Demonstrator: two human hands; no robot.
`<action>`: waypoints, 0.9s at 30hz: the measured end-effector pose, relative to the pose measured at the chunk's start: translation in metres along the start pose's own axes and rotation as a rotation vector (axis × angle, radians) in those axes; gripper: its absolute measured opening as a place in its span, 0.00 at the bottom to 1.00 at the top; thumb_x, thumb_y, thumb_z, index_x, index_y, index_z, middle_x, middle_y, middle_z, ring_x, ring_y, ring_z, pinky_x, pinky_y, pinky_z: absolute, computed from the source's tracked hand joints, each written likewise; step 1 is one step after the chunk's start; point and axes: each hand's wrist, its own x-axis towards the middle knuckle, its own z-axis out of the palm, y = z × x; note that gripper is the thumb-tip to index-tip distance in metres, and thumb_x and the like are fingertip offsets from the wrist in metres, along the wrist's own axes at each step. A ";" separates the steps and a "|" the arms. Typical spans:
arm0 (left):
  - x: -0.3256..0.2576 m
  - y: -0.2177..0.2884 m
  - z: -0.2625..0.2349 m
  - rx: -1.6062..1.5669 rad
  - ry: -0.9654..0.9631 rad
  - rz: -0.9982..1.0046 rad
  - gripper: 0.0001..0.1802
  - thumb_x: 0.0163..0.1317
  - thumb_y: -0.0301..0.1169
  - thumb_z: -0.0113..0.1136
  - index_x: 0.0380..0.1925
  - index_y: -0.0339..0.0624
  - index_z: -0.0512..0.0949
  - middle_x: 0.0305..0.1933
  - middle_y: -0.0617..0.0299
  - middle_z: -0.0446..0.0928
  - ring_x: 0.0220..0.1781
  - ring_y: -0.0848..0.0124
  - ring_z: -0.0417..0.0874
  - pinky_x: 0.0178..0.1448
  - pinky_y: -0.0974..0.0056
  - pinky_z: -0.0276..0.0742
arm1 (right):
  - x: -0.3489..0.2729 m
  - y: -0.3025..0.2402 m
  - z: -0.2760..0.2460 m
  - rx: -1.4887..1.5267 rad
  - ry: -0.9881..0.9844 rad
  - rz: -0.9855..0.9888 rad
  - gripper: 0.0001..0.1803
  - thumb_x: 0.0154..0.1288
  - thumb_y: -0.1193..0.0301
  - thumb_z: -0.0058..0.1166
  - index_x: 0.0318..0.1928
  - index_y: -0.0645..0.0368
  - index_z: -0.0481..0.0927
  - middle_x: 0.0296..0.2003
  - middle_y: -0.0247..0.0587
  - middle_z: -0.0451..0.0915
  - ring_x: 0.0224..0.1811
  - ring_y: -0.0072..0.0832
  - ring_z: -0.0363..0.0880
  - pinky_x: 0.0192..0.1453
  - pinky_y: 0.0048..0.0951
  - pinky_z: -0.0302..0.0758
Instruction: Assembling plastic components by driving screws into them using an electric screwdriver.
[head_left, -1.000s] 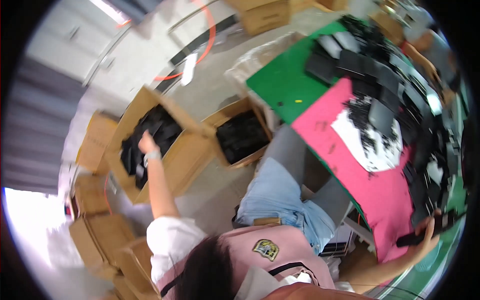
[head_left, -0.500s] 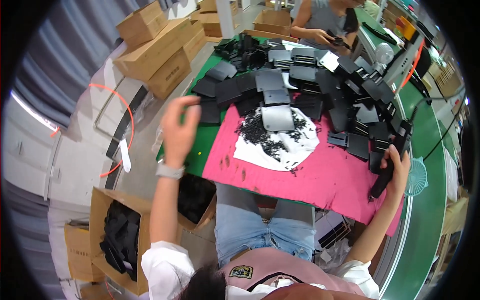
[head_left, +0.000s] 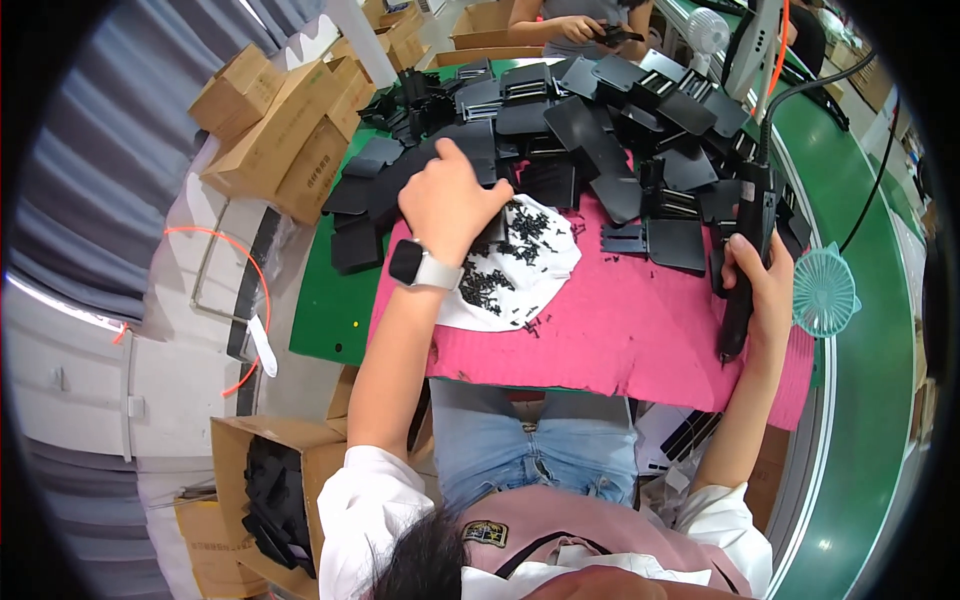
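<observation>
My left hand (head_left: 450, 205), wearing a watch, is over the near end of the row of black plates. Its thumb and fingers spread across a dark grey plate (head_left: 491, 232), mostly hidden beneath the hand. Under that plate lies a white cloth (head_left: 545, 283) with many small black screws (head_left: 483, 291) heaped on it. At the right, my right hand (head_left: 762, 285) is wrapped round a black electric screwdriver (head_left: 738, 315), its bit pointing down at the pink sheet (head_left: 580, 352) and its cable running up from the top.
Stacked black plates (head_left: 585, 135) crowd the far half of the green table (head_left: 318, 318). A teal round fan (head_left: 826, 290) stands at the right, a white fan (head_left: 707, 32) farther back. Cardboard boxes (head_left: 250, 120) stand left; another box (head_left: 232, 450) holds black parts. Opposite, a person's hands (head_left: 590, 30) hold a black part.
My left hand has moved right, from beside the table's left edge onto the plate by the cloth. The right hand keeps the screwdriver, now more upright. The whole view has shifted.
</observation>
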 end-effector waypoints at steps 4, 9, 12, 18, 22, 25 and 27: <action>-0.017 0.006 -0.017 -0.448 0.097 0.055 0.27 0.40 0.44 0.64 0.36 0.37 0.68 0.27 0.48 0.78 0.31 0.52 0.81 0.34 0.55 0.77 | -0.003 0.002 -0.013 0.092 0.067 -0.017 0.18 0.58 0.69 0.56 0.47 0.64 0.72 0.21 0.30 0.69 0.19 0.15 0.65 0.24 0.17 0.61; -0.065 0.036 -0.036 -0.732 -0.230 0.824 0.28 0.35 0.42 0.63 0.39 0.44 0.72 0.35 0.55 0.75 0.39 0.56 0.78 0.40 0.58 0.75 | -0.005 0.003 -0.021 0.236 0.018 -0.053 0.23 0.57 0.71 0.55 0.52 0.67 0.69 0.22 0.33 0.69 0.18 0.17 0.65 0.22 0.18 0.61; -0.087 0.051 -0.028 -0.499 -0.405 0.965 0.29 0.36 0.44 0.65 0.40 0.42 0.73 0.34 0.57 0.73 0.37 0.61 0.77 0.37 0.62 0.73 | -0.008 -0.001 -0.022 0.314 -0.024 -0.080 0.24 0.56 0.71 0.55 0.53 0.69 0.68 0.22 0.33 0.69 0.16 0.18 0.64 0.21 0.18 0.61; -0.071 0.045 -0.015 -0.739 -0.049 1.052 0.21 0.48 0.40 0.62 0.42 0.44 0.77 0.37 0.57 0.74 0.39 0.60 0.76 0.38 0.62 0.73 | -0.010 -0.009 -0.019 0.251 -0.042 -0.102 0.26 0.53 0.71 0.57 0.52 0.69 0.68 0.19 0.34 0.68 0.14 0.18 0.64 0.19 0.19 0.60; -0.049 0.022 -0.004 -0.533 -0.026 0.501 0.10 0.49 0.30 0.62 0.33 0.41 0.80 0.31 0.56 0.74 0.36 0.58 0.77 0.37 0.59 0.73 | -0.023 -0.028 -0.017 0.197 -0.151 -0.207 0.27 0.48 0.69 0.58 0.48 0.69 0.69 0.18 0.34 0.69 0.14 0.18 0.64 0.18 0.18 0.60; -0.042 -0.002 0.016 -0.399 -0.087 0.440 0.08 0.47 0.29 0.63 0.28 0.40 0.79 0.27 0.57 0.73 0.33 0.57 0.77 0.36 0.57 0.72 | -0.031 -0.041 -0.007 0.201 -0.212 -0.246 0.30 0.40 0.70 0.62 0.45 0.70 0.69 0.17 0.36 0.70 0.15 0.18 0.66 0.19 0.17 0.61; -0.042 -0.003 0.021 -0.489 -0.109 0.416 0.05 0.46 0.27 0.63 0.24 0.38 0.78 0.26 0.57 0.72 0.30 0.57 0.77 0.34 0.58 0.72 | -0.033 -0.045 0.000 0.247 -0.255 -0.300 0.29 0.37 0.73 0.63 0.43 0.71 0.69 0.17 0.36 0.70 0.14 0.18 0.65 0.19 0.16 0.60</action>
